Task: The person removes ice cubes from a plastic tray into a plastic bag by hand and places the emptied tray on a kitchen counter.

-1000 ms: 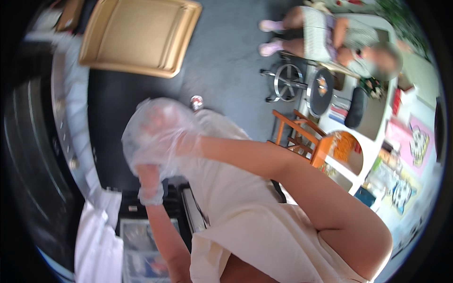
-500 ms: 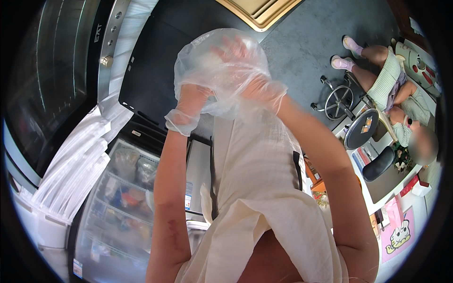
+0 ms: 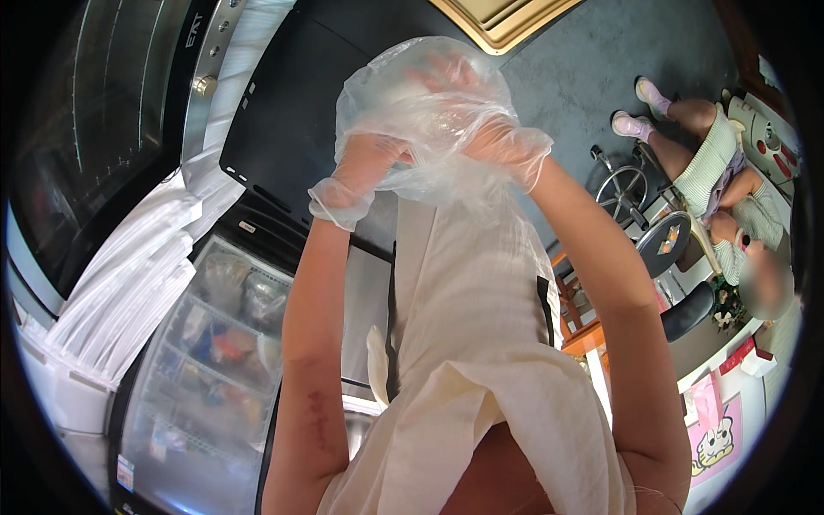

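Head cam: clear plastic bag (image 3: 386, 99) is held up near top center of the frame, grasped between the gloved left hand (image 3: 367, 167) and right hand (image 3: 499, 144), fingers (image 3: 451, 75) kinda blurred by the plastic.

One clear plastic bag (image 3: 421, 112), with one gloved left hand (image 3: 365, 167) and one gloved right hand (image 3: 498, 146) at it; above right of the bag, one gold tray (image 3: 508, 24); right of the bag, one seated person (image 3: 699, 178), two pale shoes (image 3: 633, 126) and one chrome wheeled base (image 3: 624, 190); left of the bag, one oven (image 3: 112, 112) with one large knob (image 3: 205, 86); below left of the bag, one drawer unit (image 3: 215, 378) (drawers too hazy to count); directly below the bag, one cream apron (image 3: 463, 292)
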A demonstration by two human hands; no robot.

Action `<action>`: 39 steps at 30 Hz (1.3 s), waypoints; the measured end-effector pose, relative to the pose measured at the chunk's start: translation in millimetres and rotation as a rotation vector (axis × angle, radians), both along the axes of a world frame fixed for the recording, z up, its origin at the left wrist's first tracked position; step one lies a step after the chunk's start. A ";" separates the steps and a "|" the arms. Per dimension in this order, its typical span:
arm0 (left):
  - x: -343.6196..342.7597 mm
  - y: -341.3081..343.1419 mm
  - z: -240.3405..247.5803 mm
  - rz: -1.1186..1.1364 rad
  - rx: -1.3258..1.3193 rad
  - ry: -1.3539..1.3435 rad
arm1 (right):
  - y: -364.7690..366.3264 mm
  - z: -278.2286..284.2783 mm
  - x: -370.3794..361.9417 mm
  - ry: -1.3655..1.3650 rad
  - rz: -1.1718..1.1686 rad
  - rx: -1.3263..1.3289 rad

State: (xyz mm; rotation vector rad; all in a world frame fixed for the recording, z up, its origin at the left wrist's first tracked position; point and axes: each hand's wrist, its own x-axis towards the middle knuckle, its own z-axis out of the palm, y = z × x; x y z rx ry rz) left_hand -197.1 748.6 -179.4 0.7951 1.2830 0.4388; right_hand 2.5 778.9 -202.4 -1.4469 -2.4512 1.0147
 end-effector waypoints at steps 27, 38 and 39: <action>15.0 3.0 9.5 -0.100 0.095 0.223 | -18.0 -75.8 1.2 1.220 -0.233 -0.571; -7.1 -7.2 -44.4 -0.346 0.468 0.324 | -17.1 28.1 -28.0 -0.217 -0.269 0.170; -8.9 -7.3 -45.1 -0.317 0.465 0.329 | -18.8 19.4 -35.8 -0.164 -0.308 0.214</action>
